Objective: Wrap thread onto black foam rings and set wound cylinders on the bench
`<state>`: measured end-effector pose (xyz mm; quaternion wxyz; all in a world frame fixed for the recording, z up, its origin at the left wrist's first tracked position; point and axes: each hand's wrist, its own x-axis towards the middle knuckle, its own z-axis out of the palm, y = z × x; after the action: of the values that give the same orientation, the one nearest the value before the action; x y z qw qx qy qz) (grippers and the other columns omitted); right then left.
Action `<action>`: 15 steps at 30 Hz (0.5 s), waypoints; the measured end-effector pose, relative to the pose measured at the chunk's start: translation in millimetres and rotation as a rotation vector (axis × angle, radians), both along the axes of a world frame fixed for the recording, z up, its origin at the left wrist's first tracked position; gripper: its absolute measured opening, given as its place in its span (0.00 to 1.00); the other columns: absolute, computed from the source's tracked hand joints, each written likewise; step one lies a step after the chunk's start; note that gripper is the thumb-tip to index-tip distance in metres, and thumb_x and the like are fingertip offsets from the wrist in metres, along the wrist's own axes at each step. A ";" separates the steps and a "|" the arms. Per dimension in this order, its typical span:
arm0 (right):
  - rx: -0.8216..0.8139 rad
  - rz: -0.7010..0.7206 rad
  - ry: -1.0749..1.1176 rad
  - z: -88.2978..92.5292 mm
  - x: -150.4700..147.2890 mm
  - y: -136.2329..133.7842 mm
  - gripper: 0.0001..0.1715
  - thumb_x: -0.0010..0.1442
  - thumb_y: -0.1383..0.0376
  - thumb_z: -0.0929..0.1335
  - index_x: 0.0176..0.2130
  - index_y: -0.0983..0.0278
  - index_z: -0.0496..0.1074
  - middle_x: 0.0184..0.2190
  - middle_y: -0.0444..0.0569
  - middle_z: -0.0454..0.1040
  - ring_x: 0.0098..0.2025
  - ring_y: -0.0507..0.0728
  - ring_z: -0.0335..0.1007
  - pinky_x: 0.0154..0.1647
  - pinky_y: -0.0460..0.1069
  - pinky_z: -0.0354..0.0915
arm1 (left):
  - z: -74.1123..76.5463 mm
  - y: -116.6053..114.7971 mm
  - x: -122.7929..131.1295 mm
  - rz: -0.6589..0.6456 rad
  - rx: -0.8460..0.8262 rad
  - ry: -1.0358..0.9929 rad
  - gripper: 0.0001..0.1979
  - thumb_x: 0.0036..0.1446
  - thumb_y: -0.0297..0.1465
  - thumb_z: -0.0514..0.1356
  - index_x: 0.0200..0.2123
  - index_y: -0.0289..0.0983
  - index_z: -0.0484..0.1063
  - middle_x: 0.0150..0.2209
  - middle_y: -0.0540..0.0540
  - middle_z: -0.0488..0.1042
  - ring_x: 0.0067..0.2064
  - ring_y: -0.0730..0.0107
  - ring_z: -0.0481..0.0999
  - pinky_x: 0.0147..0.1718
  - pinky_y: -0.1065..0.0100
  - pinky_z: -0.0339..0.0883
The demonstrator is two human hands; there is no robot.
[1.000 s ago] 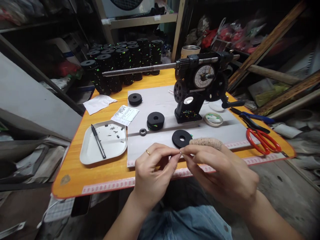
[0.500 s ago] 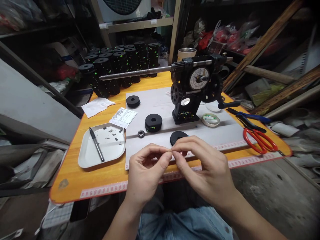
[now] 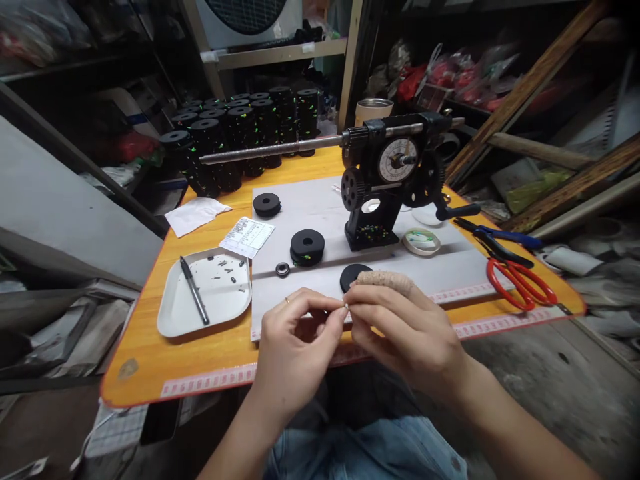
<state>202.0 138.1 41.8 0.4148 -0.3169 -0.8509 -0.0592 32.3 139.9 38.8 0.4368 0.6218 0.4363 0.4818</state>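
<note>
My left hand (image 3: 295,343) and my right hand (image 3: 410,333) meet fingertip to fingertip over the table's front edge. Thumb and forefinger of the left are pinched together. The right hand's fingers are bunched at the same spot. A tiny pale thing (image 3: 345,306) shows between the fingertips, too small to name. A tan, rough-textured wrap (image 3: 385,281) covers what looks like a finger of the right hand. Just behind the hands lies a black spool (image 3: 350,275), partly hidden by the right hand. Another black spool (image 3: 307,247) and a small metal ring (image 3: 283,269) are farther left.
A hand-cranked winder (image 3: 380,173) with a long threaded rod stands behind. A white tray (image 3: 175,313) holding a pen (image 3: 194,290) is at left; red-handled scissors (image 3: 520,283) and pliers (image 3: 505,233) lie right. Several stacked black spools (image 3: 240,133) fill the back.
The right hand has turned and its fingers have shifted, so the tan wrap now shows. The left hand keeps its pinch nearly in place. A tiny pale thing has become visible between the fingertips.
</note>
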 end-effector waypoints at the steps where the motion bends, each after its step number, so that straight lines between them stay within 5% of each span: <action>1: -0.058 -0.023 0.058 -0.6 -2.9 -0.8 0.10 0.60 0.78 0.66 0.36 0.65 0.69 0.37 0.52 0.76 0.42 0.59 0.72 0.44 0.57 0.71 | -2.8 -1.1 1.0 0.035 0.121 0.054 0.02 0.57 0.25 0.62 0.32 0.36 0.75 0.30 0.47 0.76 0.32 0.70 0.76 0.29 0.71 0.71; 4: -0.220 -0.052 0.204 -1.6 -8.9 -2.8 0.10 0.60 0.77 0.66 0.36 0.62 0.67 0.35 0.50 0.75 0.41 0.58 0.70 0.41 0.55 0.69 | -8.9 -2.3 1.9 0.071 0.417 0.173 0.08 0.55 0.19 0.62 0.37 0.36 0.74 0.32 0.47 0.76 0.33 0.71 0.76 0.29 0.73 0.70; 7: -0.301 -0.036 0.258 -1.2 -9.8 -3.3 0.09 0.60 0.76 0.66 0.36 0.62 0.67 0.35 0.49 0.74 0.41 0.58 0.69 0.41 0.54 0.68 | -10.3 -0.9 0.0 0.063 0.542 0.238 0.10 0.56 0.17 0.61 0.38 0.36 0.73 0.33 0.46 0.76 0.34 0.71 0.76 0.30 0.73 0.70; 15: -0.306 -0.008 0.218 1.9 -8.5 -6.5 0.09 0.61 0.76 0.65 0.37 0.63 0.67 0.36 0.49 0.74 0.42 0.58 0.69 0.43 0.53 0.66 | -4.6 0.9 -2.6 0.028 0.517 0.317 0.07 0.55 0.19 0.59 0.34 0.37 0.71 0.29 0.49 0.73 0.27 0.74 0.70 0.25 0.74 0.65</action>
<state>193.5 131.6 43.7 0.4515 -0.3841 -0.7987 0.1039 29.6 140.8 34.2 0.1838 0.7736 0.3707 0.4799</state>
